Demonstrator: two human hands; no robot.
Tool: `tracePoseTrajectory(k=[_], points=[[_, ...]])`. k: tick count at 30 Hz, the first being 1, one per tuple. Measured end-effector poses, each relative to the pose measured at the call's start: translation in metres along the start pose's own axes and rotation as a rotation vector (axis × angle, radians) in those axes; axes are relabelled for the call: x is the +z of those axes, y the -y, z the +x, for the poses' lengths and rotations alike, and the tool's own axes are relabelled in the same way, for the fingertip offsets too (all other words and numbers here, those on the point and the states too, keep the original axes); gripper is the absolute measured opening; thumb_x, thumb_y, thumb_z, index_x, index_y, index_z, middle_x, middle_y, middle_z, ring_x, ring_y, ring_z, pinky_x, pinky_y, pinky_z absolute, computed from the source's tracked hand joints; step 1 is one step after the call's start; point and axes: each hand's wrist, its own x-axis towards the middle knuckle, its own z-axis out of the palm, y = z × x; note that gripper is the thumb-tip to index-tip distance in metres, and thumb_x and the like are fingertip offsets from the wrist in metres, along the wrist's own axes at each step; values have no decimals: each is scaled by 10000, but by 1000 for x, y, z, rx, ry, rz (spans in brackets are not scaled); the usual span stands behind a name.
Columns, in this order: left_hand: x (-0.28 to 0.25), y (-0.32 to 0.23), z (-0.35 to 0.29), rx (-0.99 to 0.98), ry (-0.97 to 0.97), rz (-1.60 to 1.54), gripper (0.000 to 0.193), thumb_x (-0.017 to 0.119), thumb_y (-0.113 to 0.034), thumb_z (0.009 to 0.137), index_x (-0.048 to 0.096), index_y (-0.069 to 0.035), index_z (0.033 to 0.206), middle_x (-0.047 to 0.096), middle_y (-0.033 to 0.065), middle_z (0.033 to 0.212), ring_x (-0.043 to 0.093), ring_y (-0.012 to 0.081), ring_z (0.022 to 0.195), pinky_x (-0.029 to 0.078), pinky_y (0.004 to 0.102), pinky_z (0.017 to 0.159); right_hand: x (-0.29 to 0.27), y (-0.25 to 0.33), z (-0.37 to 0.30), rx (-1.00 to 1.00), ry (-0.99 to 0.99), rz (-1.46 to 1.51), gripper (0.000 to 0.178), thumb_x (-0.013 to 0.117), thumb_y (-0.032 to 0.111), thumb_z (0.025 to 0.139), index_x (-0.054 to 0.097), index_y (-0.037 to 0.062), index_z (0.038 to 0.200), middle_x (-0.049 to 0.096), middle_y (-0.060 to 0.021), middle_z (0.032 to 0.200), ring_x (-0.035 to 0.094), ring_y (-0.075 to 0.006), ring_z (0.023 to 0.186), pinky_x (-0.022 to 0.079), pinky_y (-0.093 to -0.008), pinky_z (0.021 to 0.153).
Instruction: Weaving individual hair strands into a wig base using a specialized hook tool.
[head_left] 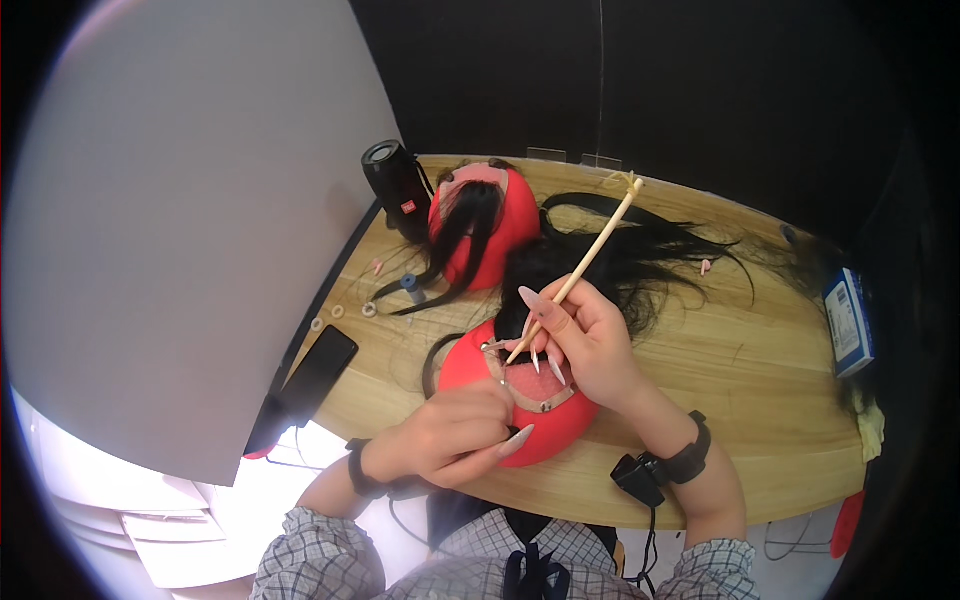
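My right hand (pixel 597 345) pinches a slim wooden-handled ventilating needle (pixel 607 233). It slants down to the left, its lower end at a mesh wig cap (pixel 535 384) on a round red head form (pixel 543 436). Pins or clips line the cap's pale edge. My left hand (pixel 450 432) rests against the form's left side, fingers curled. A small dark bit shows by its thumb; what it grips is hidden. Long black hair (pixel 590 262) spreads from behind the form across the table. Farther back, a second red head form (pixel 517 222) carries another mesh piece with black hair.
A black cylindrical speaker (pixel 397 187) stands at the back left of the wooden table (pixel 740 420). Nearby are a blue-grey thread spool (pixel 412 289), small rings (pixel 337 311) and a black phone (pixel 322 372). A blue-white box (pixel 848 322) sits at the right edge. Panels enclose the table.
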Motion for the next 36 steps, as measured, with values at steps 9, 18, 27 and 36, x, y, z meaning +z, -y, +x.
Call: tracePoseTrajectory(k=[9,18,27,36], points=[[4,-2,5,17,-12,90,208,565,131,762,483,34,599,459,127,564,492,278,503,462,388,610,-3,-3,0,-35,4,-46,143,530,147,961,535,4,956,631,-48,759,530,-29,611,415,-160,529],[5,-3,9,22,-34,80,216,570,132,762,474,38,594,461,123,573,494,274,514,464,392,613,-3,-3,-1,-15,27,-108,129,510,117,965,516,-10,983,637,-55,761,545,-34,611,429,-170,538],[7,-1,8,19,-34,105,210,576,132,756,480,37,596,469,122,578,507,278,527,466,388,621,-1,-5,-1,-64,-16,-76,143,522,140,965,515,-2,953,625,-55,751,517,-25,564,411,-161,494],[8,-5,6,44,-59,124,233,569,124,758,468,8,584,460,98,569,517,256,528,491,377,652,-3,-5,-2,-68,-13,-29,175,511,186,974,516,13,951,615,-53,741,555,-41,578,401,-160,461]])
